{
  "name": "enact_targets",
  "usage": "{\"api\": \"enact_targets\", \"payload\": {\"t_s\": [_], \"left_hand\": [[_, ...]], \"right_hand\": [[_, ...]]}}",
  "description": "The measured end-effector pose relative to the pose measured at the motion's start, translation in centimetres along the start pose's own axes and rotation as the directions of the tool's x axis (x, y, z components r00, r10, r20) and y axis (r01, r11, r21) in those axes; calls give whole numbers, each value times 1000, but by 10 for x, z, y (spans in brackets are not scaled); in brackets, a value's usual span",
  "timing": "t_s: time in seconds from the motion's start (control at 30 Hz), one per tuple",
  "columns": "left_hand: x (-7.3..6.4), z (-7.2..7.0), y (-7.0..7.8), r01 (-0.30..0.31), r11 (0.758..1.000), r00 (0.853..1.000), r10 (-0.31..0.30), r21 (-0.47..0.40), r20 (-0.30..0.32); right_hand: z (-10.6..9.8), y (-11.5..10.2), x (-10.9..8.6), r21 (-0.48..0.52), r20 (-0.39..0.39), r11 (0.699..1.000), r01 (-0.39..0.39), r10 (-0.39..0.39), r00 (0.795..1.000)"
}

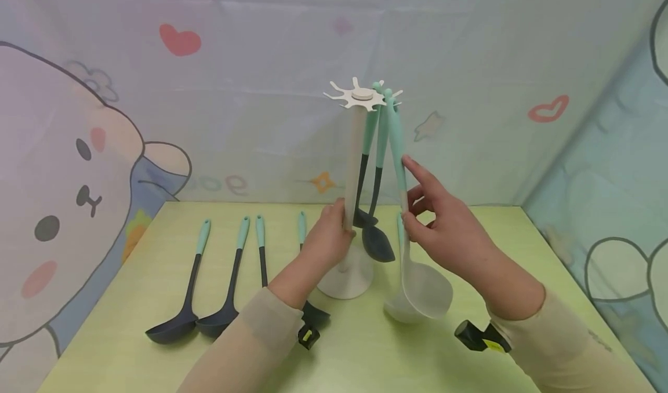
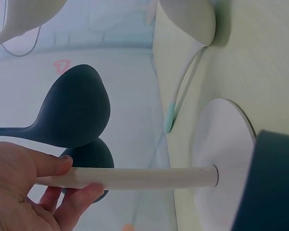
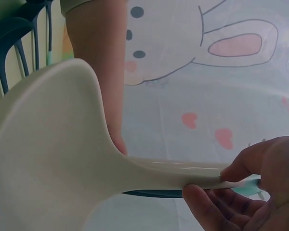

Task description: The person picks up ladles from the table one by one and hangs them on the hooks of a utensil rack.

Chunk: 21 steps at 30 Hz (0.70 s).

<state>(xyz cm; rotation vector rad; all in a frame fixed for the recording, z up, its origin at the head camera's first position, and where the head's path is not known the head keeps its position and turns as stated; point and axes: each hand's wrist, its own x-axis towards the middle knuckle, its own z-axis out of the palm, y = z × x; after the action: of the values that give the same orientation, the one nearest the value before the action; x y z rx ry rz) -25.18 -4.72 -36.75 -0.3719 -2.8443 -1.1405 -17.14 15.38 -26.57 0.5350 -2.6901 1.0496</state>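
Note:
My left hand (image 1: 326, 236) grips the white pole (image 1: 354, 167) of an upright utensil stand, fingers and thumb around it above the round base (image 2: 216, 139). At the top is a ring of hooks (image 1: 360, 95). Two dark ladles (image 1: 378, 244) with mint handles hang from its right side. My right hand (image 1: 449, 225) pinches a white ladle (image 1: 430, 291) by its handle, the bowl hanging low. The mint top of this handle is up at the hooks; whether it is hooked I cannot tell. Behind its bowl, another white ladle (image 2: 192, 24) lies on the table.
Several dark utensils with mint handles lie left of the stand, among them a ladle (image 1: 174, 328) at the far left. One dark utensil (image 1: 315, 315) is partly hidden by my left arm. A printed cloth (image 1: 271, 91) hangs behind the yellow-green table (image 1: 120, 294).

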Motion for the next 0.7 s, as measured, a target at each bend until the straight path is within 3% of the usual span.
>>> {"api": "enact_targets", "payload": {"t_s": [0.27, 0.5, 0.7], "left_hand": [[-1, 0, -1, -6, 1000, 1000, 6, 9, 9], [0, -1, -1, -13, 1000, 999, 13, 2, 32], [1, -2, -2, -41, 999, 999, 41, 0, 26]], "right_hand": [[12, -3, 7, 52, -22, 999, 5, -4, 1000], [35, 5, 17, 156, -99, 988, 20, -5, 995], [47, 8, 22, 163, -163, 985, 50, -23, 986]]}}
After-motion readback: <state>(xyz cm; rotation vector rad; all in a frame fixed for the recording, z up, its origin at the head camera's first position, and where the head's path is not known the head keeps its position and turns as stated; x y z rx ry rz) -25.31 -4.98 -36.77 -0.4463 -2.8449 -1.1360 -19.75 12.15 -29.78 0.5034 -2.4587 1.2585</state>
